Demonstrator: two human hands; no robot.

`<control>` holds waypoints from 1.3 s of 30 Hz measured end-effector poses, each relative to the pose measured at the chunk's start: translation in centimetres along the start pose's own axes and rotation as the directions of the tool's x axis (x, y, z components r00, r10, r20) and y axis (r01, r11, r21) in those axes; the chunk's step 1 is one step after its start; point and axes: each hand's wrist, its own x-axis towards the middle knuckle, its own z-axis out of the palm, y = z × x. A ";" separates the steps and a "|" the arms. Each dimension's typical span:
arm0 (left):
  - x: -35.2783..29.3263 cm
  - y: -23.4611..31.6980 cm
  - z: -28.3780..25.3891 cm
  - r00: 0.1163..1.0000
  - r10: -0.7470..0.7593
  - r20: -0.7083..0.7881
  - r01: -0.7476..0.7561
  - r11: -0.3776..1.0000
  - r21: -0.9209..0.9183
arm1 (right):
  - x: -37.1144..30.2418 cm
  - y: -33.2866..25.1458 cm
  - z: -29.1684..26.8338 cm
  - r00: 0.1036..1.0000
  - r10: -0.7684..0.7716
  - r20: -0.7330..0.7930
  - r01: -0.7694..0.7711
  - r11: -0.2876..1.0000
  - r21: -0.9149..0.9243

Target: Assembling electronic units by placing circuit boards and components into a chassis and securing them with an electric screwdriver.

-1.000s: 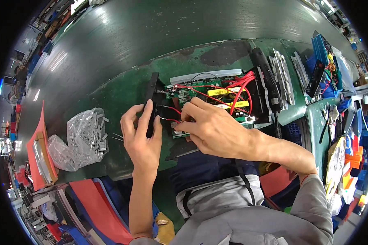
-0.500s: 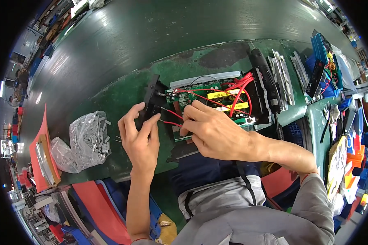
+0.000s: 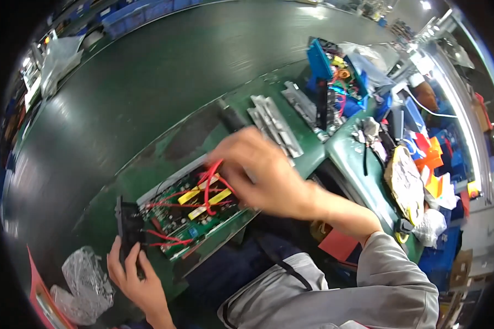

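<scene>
Your left hand (image 3: 140, 282) is partly curled, its fingers and thumb around the near end of a black end panel (image 3: 127, 216), which stands on edge at your fingertips. Two red leads run from the panel toward a green circuit board (image 3: 175, 219), which lies between your hands on the green worktop (image 3: 148, 170). The board carries yellow blocks (image 3: 218, 198), and thick red wires (image 3: 207, 192) loop above it, close to your right fingers.

Your right hand (image 3: 263, 172) is over the board's far right end and blurred; its fingers are bent, but you cannot tell from this view how far open it is or whether it holds anything. Just beyond it, a dark tool handle (image 3: 230, 116) is partly hidden. Silver metal strips (image 3: 277, 126) lie beyond your right hand, and a blue-cased unit (image 3: 319, 59) with exposed parts sits farther out. Left of your left hand is a clear plastic bag (image 3: 88, 279).
</scene>
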 end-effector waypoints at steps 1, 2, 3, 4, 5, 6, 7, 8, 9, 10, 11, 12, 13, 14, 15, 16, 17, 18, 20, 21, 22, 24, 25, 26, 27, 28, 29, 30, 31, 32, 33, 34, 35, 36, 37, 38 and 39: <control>-0.2 0.1 -0.2 0.999 -0.044 0.006 0.044 0.999 -0.029 | 0.0 2.5 -1.7 0.995 0.060 -0.078 -0.068 0.993 -0.098; -0.1 0.3 0.0 0.998 -0.053 -0.022 0.051 0.995 -0.085 | -0.7 4.8 -3.4 0.976 0.195 -0.094 -0.213 0.942 -0.259; 0.1 0.7 0.0 0.999 -0.033 -0.029 0.029 0.994 -0.107 | -2.0 7.7 -5.0 0.969 0.214 -0.120 -0.245 0.873 -0.423; 0.3 1.1 -0.4 0.999 -0.041 -0.016 0.039 0.990 -0.137 | -3.6 10.3 -6.2 0.957 0.263 -0.120 -0.287 0.807 -0.516; 0.3 1.3 -1.3 0.998 -0.064 -0.007 0.063 0.988 -0.143 | -4.6 12.2 -6.3 0.946 0.303 -0.113 -0.310 0.749 -0.585; 0.3 1.3 -1.3 0.998 -0.059 -0.016 0.056 0.988 -0.146 | -5.4 13.3 -6.4 0.928 0.359 -0.101 -0.350 0.744 -0.570; 0.4 1.5 -0.9 0.999 -0.045 -0.014 0.043 0.991 -0.129 | -6.4 13.8 -6.8 0.905 0.415 -0.094 -0.392 0.728 -0.562; 0.4 1.8 -0.5 0.999 -0.032 -0.012 0.030 0.993 -0.110 | -7.1 14.6 -6.9 0.893 0.441 -0.087 -0.402 0.697 -0.593; 0.4 1.9 -0.5 1.000 -0.023 -0.017 0.021 0.994 -0.111 | -7.1 15.0 -6.6 0.865 0.495 -0.083 -0.450 0.692 -0.565; 0.3 2.0 -0.4 0.999 -0.040 -0.011 0.038 0.989 -0.145 | -7.1 15.5 -6.4 0.833 0.548 -0.076 -0.498 0.683 -0.535; 0.3 2.2 -0.2 0.998 -0.056 -0.004 0.055 0.982 -0.179 | -6.9 16.2 -6.6 0.817 0.572 -0.078 -0.528 0.687 -0.499; 0.3 2.2 -0.2 0.999 -0.054 -0.006 0.052 0.984 -0.168 | -6.3 16.3 -6.8 0.776 0.627 -0.062 -0.592 0.692 -0.412; 0.2 2.2 -0.3 0.999 -0.048 -0.017 0.044 0.984 -0.173 | -5.7 16.4 -7.1 0.733 0.679 -0.038 -0.652 0.686 -0.323; 0.0 2.4 -0.7 0.999 -0.045 -0.028 0.040 0.984 -0.173 | -5.0 16.8 -7.3 0.673 0.739 -0.011 -0.722 0.654 -0.227; 0.0 2.6 -1.0 0.998 -0.050 -0.045 0.041 0.982 -0.184 | -4.7 17.0 -7.3 0.659 0.752 -0.008 -0.733 0.639 -0.233; 0.2 3.0 -1.1 0.998 -0.048 -0.045 0.039 0.984 -0.176 | -4.8 17.3 -7.5 0.640 0.769 -0.011 -0.747 0.618 -0.243; 0.4 3.4 -1.1 0.998 -0.038 -0.045 0.029 0.980 -0.197 | -4.9 17.5 -7.8 0.630 0.776 -0.013 -0.753 0.607 -0.252; 0.5 3.7 -1.1 0.998 -0.032 -0.047 0.021 0.976 -0.219 | -4.7 17.3 -7.8 0.632 0.775 -0.009 -0.752 0.611 -0.247; 0.8 4.8 -1.0 0.998 -0.032 -0.048 0.017 0.958 -0.285 | -4.5 16.8 -8.2 0.684 0.730 -0.003 -0.684 0.639 -0.351; 0.8 5.5 -0.9 0.998 -0.035 -0.048 0.018 0.950 -0.313 | -4.3 16.1 -8.3 0.713 0.701 -0.038 -0.662 0.653 -0.368; 0.8 5.9 -0.8 0.997 -0.035 -0.066 0.008 0.929 -0.370 | -3.7 14.8 -8.5 0.730 0.679 -0.079 -0.656 0.664 -0.360; 1.0 6.5 -0.9 0.999 -0.009 -0.032 -0.007 0.893 -0.449 | -3.0 12.1 -9.2 0.750 0.633 -0.193 -0.661 0.706 -0.255; 1.4 7.3 -0.8 1.000 -0.013 -0.024 -0.002 0.849 -0.529 | -2.8 10.9 -9.4 0.775 0.590 -0.228 -0.622 0.776 -0.105; 1.8 8.5 -0.9 1.000 -0.018 0.007 0.018 0.798 -0.603 | -2.6 9.5 -9.6 0.792 0.549 -0.268 -0.559 0.828 0.045; 2.2 9.8 -1.0 0.999 -0.025 0.043 0.047 0.744 -0.666 | -1.4 5.6 -10.1 0.721 0.687 -0.092 -0.657 0.720 0.222; 2.7 10.9 -1.0 0.996 0.016 0.085 0.047 0.724 -0.688 | -1.6 3.9 -10.0 0.730 0.683 -0.015 -0.633 0.684 0.362; 3.4 12.2 -0.7 0.996 0.074 0.047 -0.020 0.716 -0.698 | -1.9 2.5 -9.3 0.743 0.666 0.065 -0.603 0.625 0.497; 4.1 13.4 -0.3 0.991 0.131 0.009 -0.086 0.705 -0.704 | -2.2 1.0 -8.1 0.750 0.651 0.117 -0.597 0.590 0.543; 4.6 14.4 -0.3 0.985 0.170 0.019 -0.116 0.746 -0.655 | -2.3 -1.1 -7.1 0.755 0.637 0.155 -0.582 0.544 0.604; 5.1 15.3 -0.5 0.977 0.212 0.030 -0.151 0.780 -0.608 | -2.9 -2.1 -6.5 0.726 0.643 0.246 -0.634 0.486 0.602; 5.3 15.7 -0.5 0.975 0.223 0.012 -0.181 0.820 -0.543 | -3.7 -2.6 -5.6 0.709 0.633 0.311 -0.653 0.421 0.630; 5.1 15.3 -0.6 0.976 0.217 0.017 -0.175 0.827 -0.534 | -4.3 -3.4 -5.0 0.697 0.630 0.342 -0.659 0.377 0.650; 4.8 14.5 -0.5 0.966 0.233 0.113 -0.140 0.837 -0.529 | -4.4 -4.2 -4.7 0.686 0.625 0.373 -0.666 0.332 0.668; 4.5 13.7 -0.4 0.948 0.242 0.209 -0.103 0.849 -0.518 | -4.7 -3.9 -4.6 0.659 0.612 0.438 -0.690 0.259 0.676; 4.2 13.0 -0.2 0.965 0.224 0.137 -0.108 0.815 -0.569 | -4.9 -3.4 -4.5 0.732 0.591 0.340 -0.645 0.438 0.626; 4.0 12.2 -0.5 0.966 0.213 0.145 -0.099 0.827 -0.554 | -4.9 -2.8 -4.6 0.801 0.547 0.246 -0.579 0.600 0.552; 3.9 11.4 -0.9 0.955 0.243 0.170 -0.107 0.816 -0.567 | -5.0 -2.3 -5.1 0.876 0.448 0.178 -0.478 0.760 0.440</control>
